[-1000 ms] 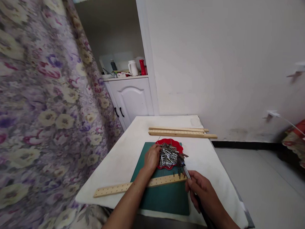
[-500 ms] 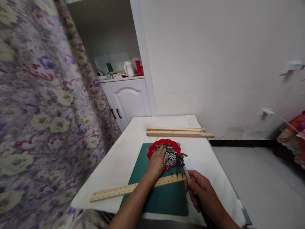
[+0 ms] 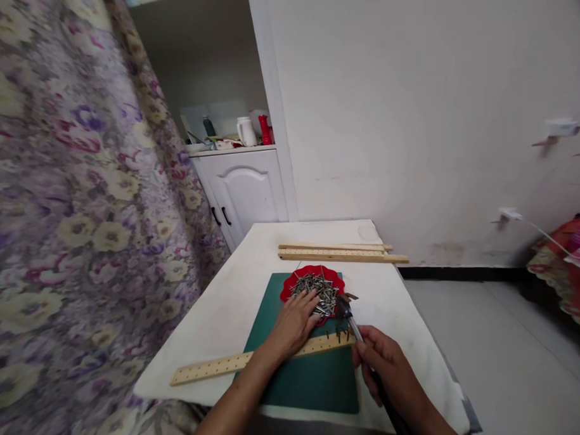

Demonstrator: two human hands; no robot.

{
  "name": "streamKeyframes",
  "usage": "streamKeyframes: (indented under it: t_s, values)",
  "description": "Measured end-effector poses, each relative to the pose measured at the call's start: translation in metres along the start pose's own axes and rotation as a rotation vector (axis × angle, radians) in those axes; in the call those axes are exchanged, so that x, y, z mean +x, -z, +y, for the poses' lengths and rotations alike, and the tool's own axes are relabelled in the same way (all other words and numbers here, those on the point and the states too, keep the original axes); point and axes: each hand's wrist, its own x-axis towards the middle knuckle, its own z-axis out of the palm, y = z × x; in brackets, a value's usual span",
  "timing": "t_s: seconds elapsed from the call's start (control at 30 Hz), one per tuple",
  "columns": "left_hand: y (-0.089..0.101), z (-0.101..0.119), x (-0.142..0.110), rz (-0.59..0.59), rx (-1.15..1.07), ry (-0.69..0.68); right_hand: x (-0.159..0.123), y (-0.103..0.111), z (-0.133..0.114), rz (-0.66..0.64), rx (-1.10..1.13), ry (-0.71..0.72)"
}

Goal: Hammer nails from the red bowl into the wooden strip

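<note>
My left hand (image 3: pixel 293 324) reaches across the wooden strip, its fingers stretched out over the near edge of a red scalloped dish (image 3: pixel 286 288). Loose metal nails (image 3: pixel 320 288) fill the dish. Gripped in my right hand (image 3: pixel 380 360) is a hammer (image 3: pixel 353 326) with a metal shaft and dark handle; its head is beside the dish's right rim. The pale wooden strip (image 3: pixel 208 369), with rows of small holes, lies slanted over a green mat (image 3: pixel 312 393). Several dark nails (image 3: pixel 338 335) stand upright in its right end, close to the hammer.
More wooden strips (image 3: pixel 336 253) lie side by side at the back of the white-covered table (image 3: pixel 210 322). A floral curtain (image 3: pixel 94 236) hangs at the left. Beyond the table are a white cabinet (image 3: pixel 248 187) and a wall (image 3: pixel 393 119).
My left hand has drawn back toward me from over the nails to the dish's near edge. My right hand and the hammer have barely moved.
</note>
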Motion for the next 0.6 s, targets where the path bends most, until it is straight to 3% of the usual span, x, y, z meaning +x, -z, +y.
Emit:
streamKeyframes:
  t_s: [0.17, 0.37, 0.6]
  values:
    - [0.006, -0.014, -0.018, -0.012, 0.078, 0.042, 0.001, 0.002, 0.001, -0.017, 0.002, 0.014]
    - [0.004, -0.015, -0.013, 0.005, 0.095, 0.12, 0.001, 0.001, -0.001, -0.005, -0.004, 0.01]
    - [-0.001, -0.014, 0.0, 0.167, 0.07, 0.189, -0.001, 0.004, 0.001, -0.007, 0.011, 0.027]
